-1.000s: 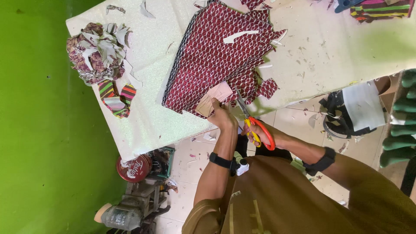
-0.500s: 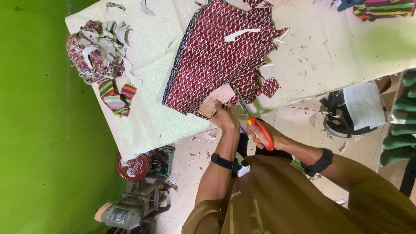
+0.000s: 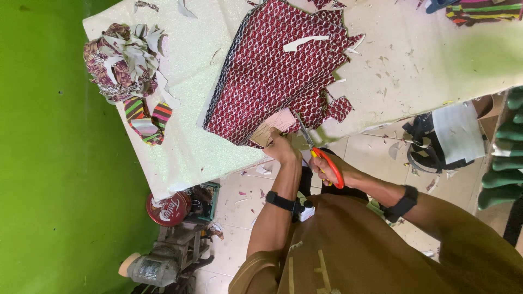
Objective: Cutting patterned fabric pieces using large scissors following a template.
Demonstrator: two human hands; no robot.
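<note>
The right hand (image 3: 332,170) is closed through the handles of orange-handled scissors (image 3: 318,152), whose blades point into the near edge of a dark red patterned fabric (image 3: 278,71). The blades look slightly parted, though they are too small to be sure. The left hand (image 3: 282,148), just beside the scissors, has its fingers pressed together, pinching a pale pink pattern piece (image 3: 275,124) against the same edge of the fabric. Both wrists wear black bands.

The fabric lies spread on a white worktable (image 3: 180,136), its near edge cut into jagged notches. A white paper strip (image 3: 305,43) rests on the fabric's upper part. To the left of the fabric, well apart from it, sits a heap of fabric scraps (image 3: 122,62), with striped offcuts (image 3: 144,122) just below the heap. Below the fabric, past the table edge, a round red tin (image 3: 166,208) stands near a small motor (image 3: 152,267) on the tiled floor.
</note>
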